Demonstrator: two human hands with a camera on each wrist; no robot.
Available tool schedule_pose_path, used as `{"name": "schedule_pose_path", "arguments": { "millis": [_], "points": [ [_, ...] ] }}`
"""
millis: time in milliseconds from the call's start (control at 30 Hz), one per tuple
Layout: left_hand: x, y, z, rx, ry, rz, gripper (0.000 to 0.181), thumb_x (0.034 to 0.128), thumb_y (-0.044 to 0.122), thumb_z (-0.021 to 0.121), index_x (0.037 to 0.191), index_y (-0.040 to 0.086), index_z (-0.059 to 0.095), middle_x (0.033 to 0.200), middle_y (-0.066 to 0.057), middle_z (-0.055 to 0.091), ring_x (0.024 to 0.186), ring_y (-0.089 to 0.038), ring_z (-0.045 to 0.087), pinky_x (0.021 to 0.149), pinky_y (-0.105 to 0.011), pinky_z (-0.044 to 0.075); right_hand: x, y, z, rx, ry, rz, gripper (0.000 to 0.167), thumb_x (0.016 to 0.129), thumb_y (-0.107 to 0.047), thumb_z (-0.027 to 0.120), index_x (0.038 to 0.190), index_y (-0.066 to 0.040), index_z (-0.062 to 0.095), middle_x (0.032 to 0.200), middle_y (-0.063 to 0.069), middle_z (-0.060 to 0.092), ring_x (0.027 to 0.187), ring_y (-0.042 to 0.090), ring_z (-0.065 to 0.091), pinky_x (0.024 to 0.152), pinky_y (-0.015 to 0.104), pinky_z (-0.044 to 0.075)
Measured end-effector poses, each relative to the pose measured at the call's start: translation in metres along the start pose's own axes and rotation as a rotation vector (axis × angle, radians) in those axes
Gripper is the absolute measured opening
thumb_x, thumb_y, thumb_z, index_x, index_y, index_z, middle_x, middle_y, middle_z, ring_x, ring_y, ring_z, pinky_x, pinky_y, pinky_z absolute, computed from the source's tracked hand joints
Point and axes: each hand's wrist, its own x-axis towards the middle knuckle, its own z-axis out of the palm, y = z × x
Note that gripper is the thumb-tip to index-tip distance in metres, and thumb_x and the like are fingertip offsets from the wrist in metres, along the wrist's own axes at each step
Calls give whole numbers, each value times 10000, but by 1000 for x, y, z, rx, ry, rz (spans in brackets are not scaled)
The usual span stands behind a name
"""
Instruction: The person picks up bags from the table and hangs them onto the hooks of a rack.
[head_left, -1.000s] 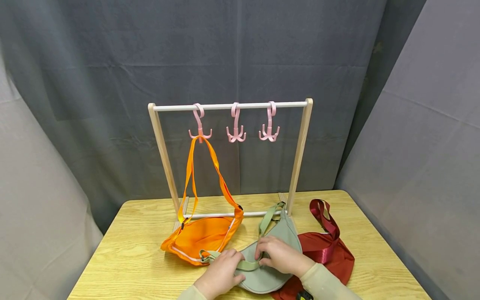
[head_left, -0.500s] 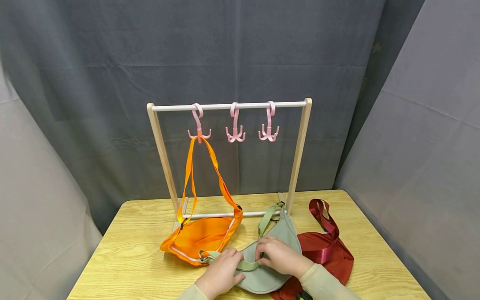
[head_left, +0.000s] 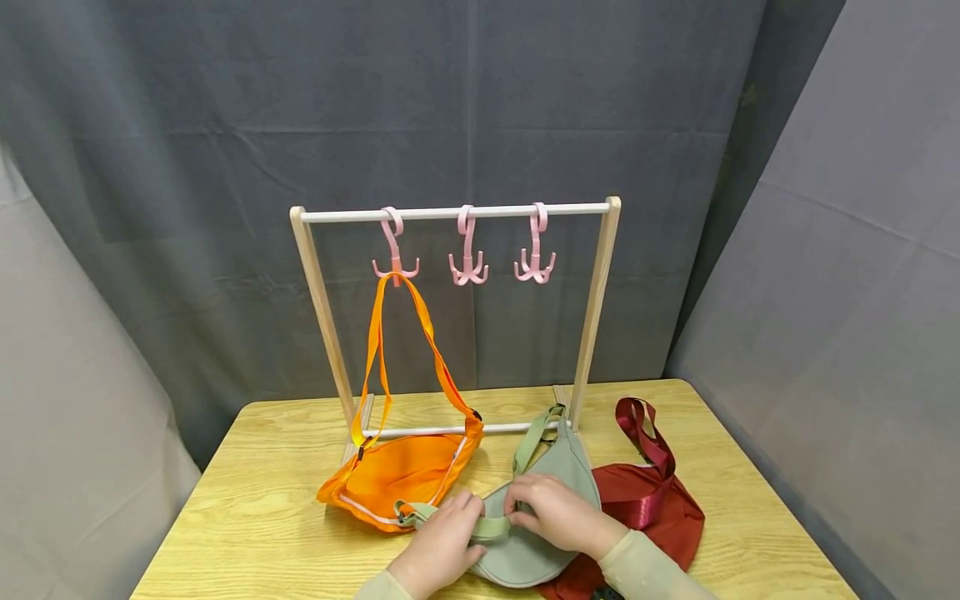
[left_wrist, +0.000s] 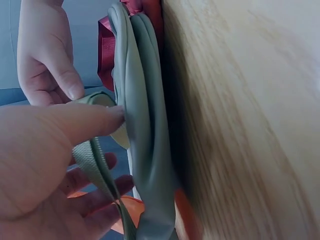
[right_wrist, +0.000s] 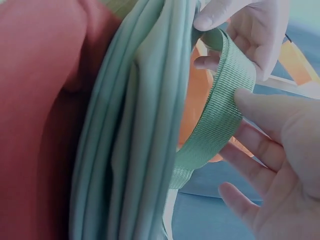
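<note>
A grey-green bag (head_left: 525,554) lies on the table's front part, its light green strap (head_left: 491,528) across its upper side. My left hand (head_left: 442,546) pinches the strap near the bag's left end. Further right, my right hand (head_left: 558,512) holds the same strap between thumb and fingers. The right wrist view shows the woven strap (right_wrist: 220,100) looped between both hands, with my right thumb on it. In the left wrist view the folded bag (left_wrist: 145,125) stands beside my left hand (left_wrist: 60,150).
An orange bag (head_left: 408,475) hangs by its strap from the left pink hook (head_left: 393,242), its body on the table. Two more pink hooks (head_left: 467,250) hang from the white bar (head_left: 337,217) of a wooden-sided rack. A dark red bag (head_left: 675,521) lies at the right, partly under the green one.
The head view has shifted slightly, so everything sits a little further left. Both hands keep their hold on the green strap, with barely any movement.
</note>
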Motion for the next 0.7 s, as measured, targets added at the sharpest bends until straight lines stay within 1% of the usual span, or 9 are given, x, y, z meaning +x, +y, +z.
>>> {"name": "schedule_pose_path", "arguments": {
  "millis": [133,300,500,700],
  "points": [
    [-2,-1,-1,-9,35,26,344,861,196,847,1053,169,562,962,99,510,869,-43,480,754,-217,466,0,-4,-3,18,8,4,103,939,-152,759,935,-219,681,938,-131,666,900,29,608,828,295,518],
    [-4,-1,-6,-36,80,52,302,875,154,826,1028,170,566,944,102,515,823,-31,467,726,-198,454,-1,-6,-4,34,46,-24,108,942,-147,754,942,-221,676,939,-134,671,887,23,607,809,278,518],
    [-6,-1,-12,-82,98,38,250,899,155,802,1037,179,595,995,96,573,867,-25,528,777,-233,507,-2,-6,-4,68,86,-47,90,952,-135,742,960,-199,680,942,-109,682,877,39,613,785,259,518],
    [-8,-1,-16,-125,125,18,234,911,151,788,1069,166,615,1024,91,597,879,-17,539,786,-240,521,-2,-6,-4,71,121,-58,85,959,-146,737,996,-196,679,976,-81,704,920,53,644,817,272,543]
  ]
}}
